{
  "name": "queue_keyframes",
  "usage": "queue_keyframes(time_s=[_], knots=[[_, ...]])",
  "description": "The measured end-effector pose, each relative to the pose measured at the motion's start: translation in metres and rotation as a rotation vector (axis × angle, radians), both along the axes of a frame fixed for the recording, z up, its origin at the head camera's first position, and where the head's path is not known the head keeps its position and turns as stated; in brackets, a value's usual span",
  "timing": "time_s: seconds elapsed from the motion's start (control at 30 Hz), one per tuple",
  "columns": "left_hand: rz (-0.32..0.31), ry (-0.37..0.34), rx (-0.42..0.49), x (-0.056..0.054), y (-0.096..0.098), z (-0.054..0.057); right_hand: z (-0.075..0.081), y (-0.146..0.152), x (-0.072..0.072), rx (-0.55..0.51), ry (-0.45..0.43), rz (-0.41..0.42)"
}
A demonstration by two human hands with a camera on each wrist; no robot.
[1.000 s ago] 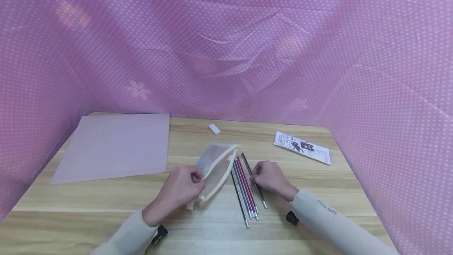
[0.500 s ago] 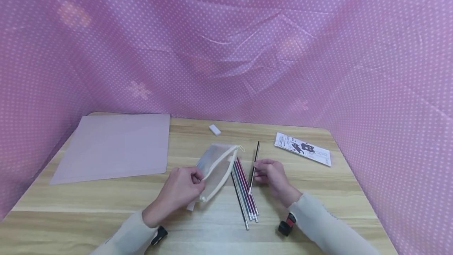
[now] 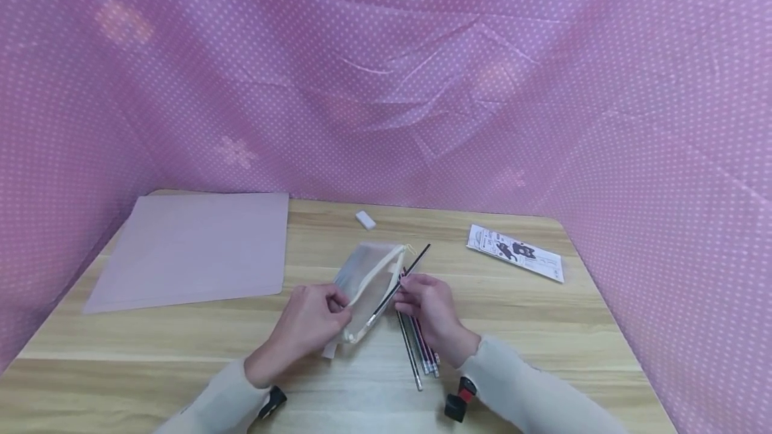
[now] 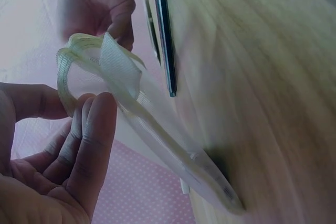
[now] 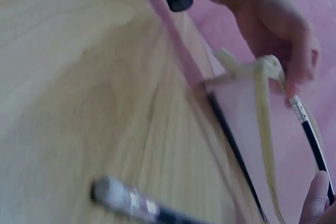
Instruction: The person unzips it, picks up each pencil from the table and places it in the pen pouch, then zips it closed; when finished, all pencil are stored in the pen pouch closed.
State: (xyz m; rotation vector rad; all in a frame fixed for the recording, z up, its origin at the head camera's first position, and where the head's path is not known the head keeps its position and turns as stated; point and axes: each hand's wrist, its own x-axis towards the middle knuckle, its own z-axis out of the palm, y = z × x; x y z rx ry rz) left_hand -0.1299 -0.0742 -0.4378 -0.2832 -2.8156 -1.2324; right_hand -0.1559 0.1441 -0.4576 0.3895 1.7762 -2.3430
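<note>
My left hand (image 3: pixel 307 320) pinches the edge of a translucent mesh zip pouch (image 3: pixel 356 266), whose zipped mouth gapes toward the right. In my right hand (image 3: pixel 431 310) is a dark pencil (image 3: pixel 419 258), held slantwise with its eraser end over the pouch mouth. The right wrist view shows that pencil's white eraser and metal band (image 5: pixel 299 109) close to the left hand's fingers. Several pencils (image 3: pixel 410 350), dark and reddish, lie side by side on the table, partly hidden under the right hand. The left wrist view shows the pouch (image 4: pixel 163 129) hanging from thumb and fingers.
A white eraser (image 3: pixel 365 220) lies behind the pouch. At the back right is a flat printed packet (image 3: pixel 515 252) with dark animal drawings. A large pale sheet (image 3: pixel 199 246) covers the table's left rear. Pink dotted cloth (image 3: pixel 386 86) hangs around the wooden table (image 3: pixel 181 367).
The right hand has picked the dark pencil up from the right of the row, turned it and carried it left to the pouch mouth. The left hand stays put with the pouch.
</note>
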Motion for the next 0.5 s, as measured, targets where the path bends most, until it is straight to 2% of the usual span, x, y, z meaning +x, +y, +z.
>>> queue_keyframes(time_s=[0.17, 0.5], knots=[[0.003, 0.005, 0.031, 0.001, 0.001, 0.001, -0.003, -0.012, 0.004, 0.009, -0.019, 0.063], [-0.001, -0.032, 0.059, 0.001, -0.001, 0.001, -0.002, -0.02, 0.008, 0.066, -0.039, 0.193]])
